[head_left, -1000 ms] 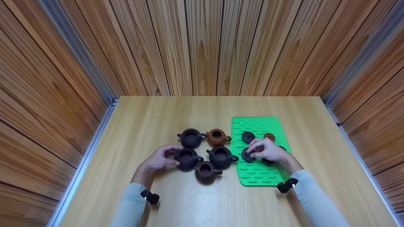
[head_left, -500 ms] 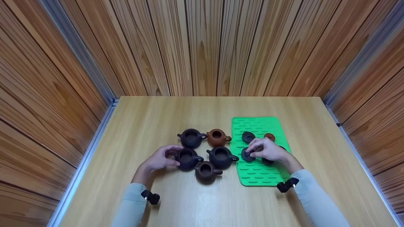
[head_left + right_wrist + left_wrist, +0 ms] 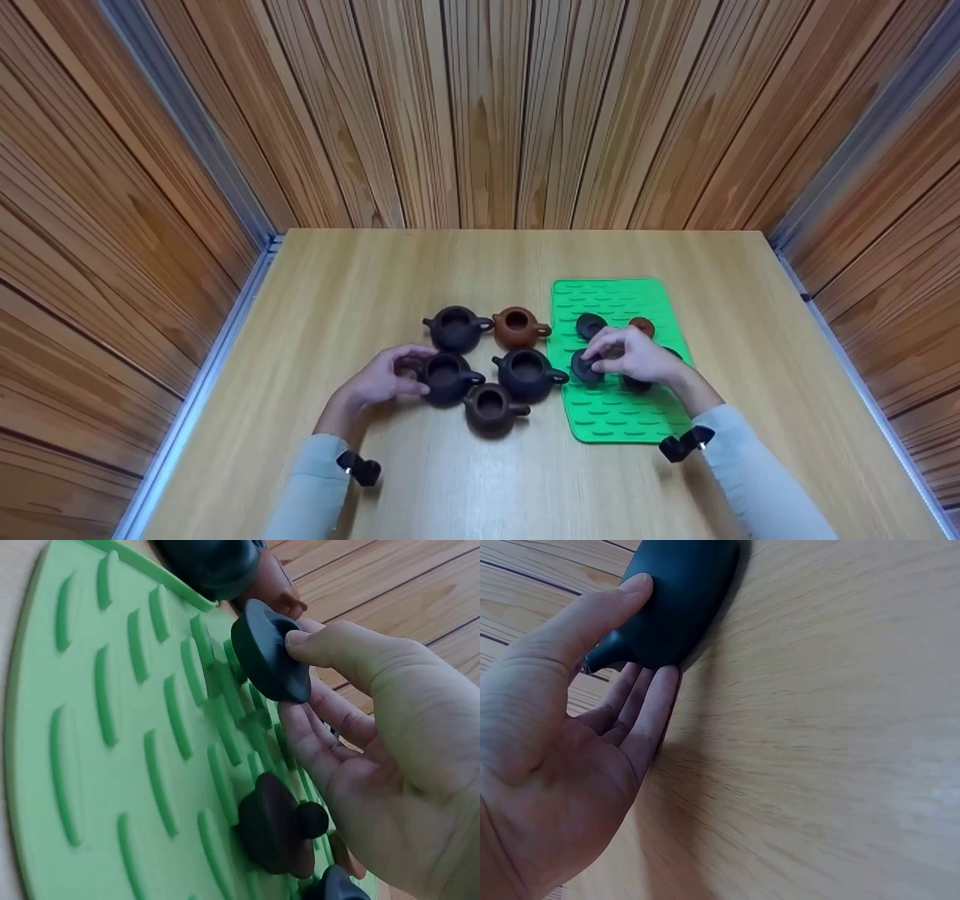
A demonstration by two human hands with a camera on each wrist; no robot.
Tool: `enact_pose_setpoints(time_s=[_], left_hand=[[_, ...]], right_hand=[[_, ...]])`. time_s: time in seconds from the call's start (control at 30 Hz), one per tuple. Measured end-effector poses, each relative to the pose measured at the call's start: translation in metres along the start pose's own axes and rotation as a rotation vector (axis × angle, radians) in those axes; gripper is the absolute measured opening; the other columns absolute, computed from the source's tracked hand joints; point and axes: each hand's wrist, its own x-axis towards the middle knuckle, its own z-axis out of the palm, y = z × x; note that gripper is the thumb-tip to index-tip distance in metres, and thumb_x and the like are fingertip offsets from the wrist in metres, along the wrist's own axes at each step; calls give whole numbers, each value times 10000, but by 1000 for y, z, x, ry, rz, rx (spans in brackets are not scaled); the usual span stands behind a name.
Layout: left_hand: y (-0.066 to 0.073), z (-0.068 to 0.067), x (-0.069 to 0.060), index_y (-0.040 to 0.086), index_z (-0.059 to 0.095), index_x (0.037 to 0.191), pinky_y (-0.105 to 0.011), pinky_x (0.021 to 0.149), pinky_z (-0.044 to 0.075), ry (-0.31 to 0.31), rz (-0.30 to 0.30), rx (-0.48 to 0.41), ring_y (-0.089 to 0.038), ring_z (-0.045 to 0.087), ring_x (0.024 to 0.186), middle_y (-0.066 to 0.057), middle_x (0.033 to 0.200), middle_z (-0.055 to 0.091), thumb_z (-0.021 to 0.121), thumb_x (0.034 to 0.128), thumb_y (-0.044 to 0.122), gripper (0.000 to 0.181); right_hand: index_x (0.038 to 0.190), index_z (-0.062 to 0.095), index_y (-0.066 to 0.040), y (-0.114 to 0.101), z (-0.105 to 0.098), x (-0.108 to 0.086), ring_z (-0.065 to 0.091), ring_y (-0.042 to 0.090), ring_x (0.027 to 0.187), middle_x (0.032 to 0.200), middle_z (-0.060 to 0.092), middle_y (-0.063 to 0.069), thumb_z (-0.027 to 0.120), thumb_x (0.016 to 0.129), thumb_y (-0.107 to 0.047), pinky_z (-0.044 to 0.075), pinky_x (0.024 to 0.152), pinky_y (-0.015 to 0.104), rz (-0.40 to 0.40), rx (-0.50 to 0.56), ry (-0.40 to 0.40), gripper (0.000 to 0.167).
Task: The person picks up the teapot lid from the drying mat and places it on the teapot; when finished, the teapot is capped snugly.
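Observation:
My left hand (image 3: 381, 377) holds a black lidless teapot (image 3: 444, 380) at its spout end. In the left wrist view the thumb presses on the pot's dark side (image 3: 679, 607), and the fingers touch it low down near the table. Over the green mat, my right hand (image 3: 636, 355) pinches a black teapot lid (image 3: 584, 368) by its knob. In the right wrist view that lid (image 3: 262, 652) is tilted and raised off the mat, its shadow beneath it. Below it on the mat sits a dark brown lid (image 3: 274, 829), partly hidden by the right hand in the head view.
Around the held teapot stand a black teapot (image 3: 455, 328), a reddish-brown one (image 3: 517, 328), another black one (image 3: 527, 377) and a dark brown one (image 3: 491, 411), all lidless. The green mat (image 3: 611, 424) also bears a black lid (image 3: 591, 325) and a reddish-brown lid (image 3: 643, 325).
The right hand has shifted slightly left with the black lid, which has come up off the mat. The left hand and the teapots stay in place.

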Motion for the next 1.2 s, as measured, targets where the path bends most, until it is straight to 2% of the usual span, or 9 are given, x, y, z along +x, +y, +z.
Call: enact_pose_setpoints(time_s=[0.33,0.43,0.53,0.7,0.83,0.97,1.2], left_hand=[[0,2,0,-41,643,1516,-326,1162,479,10,41,5,-283,656,1336,-308,1513,677,846,949,-14,602],[2,1,-1,-29,649,1517,-330,1167,473,12,33,11,-325,646,1360,-294,1516,682,844,951,-15,599],[2,1,-1,-25,651,1517,-326,1171,471,10,34,11,-369,638,1380,-291,1518,682,839,953,-23,594],[1,3,-1,-34,649,1514,-326,1172,470,11,45,4,-349,645,1364,-302,1513,680,838,950,-27,595],[0,4,-2,-52,640,1512,-351,1174,472,13,60,6,-345,651,1343,-322,1497,678,838,948,-28,598],[0,3,-2,-40,645,1514,-362,1180,474,19,45,14,-344,650,1348,-307,1494,685,841,948,-25,600],[1,3,-2,-44,644,1514,-294,1148,480,20,33,12,-281,653,1329,-309,1496,684,849,946,-24,605]], right_hand=[[1124,868,-42,-14,8,-1,652,3,1165,1200,785,223,847,985,-36,542,1007,220,-30,4,67,141],[1133,872,-58,-21,10,0,646,27,1177,1227,776,215,847,988,-46,543,997,231,-5,9,79,147],[1145,873,-70,-29,13,1,641,106,1188,1256,762,206,839,992,-42,548,964,250,42,9,105,159],[1145,874,-63,-41,20,6,640,144,1141,1245,754,196,828,986,-27,552,923,229,93,6,174,169],[1134,873,-43,-48,28,12,643,105,1112,1225,755,210,828,980,-14,551,922,190,90,32,219,164],[1143,866,-21,-56,34,18,638,101,1107,1237,735,231,820,979,7,552,919,175,82,90,237,172],[1128,852,42,-69,42,29,653,85,1021,1207,723,278,837,950,31,550,852,162,46,114,245,179]])
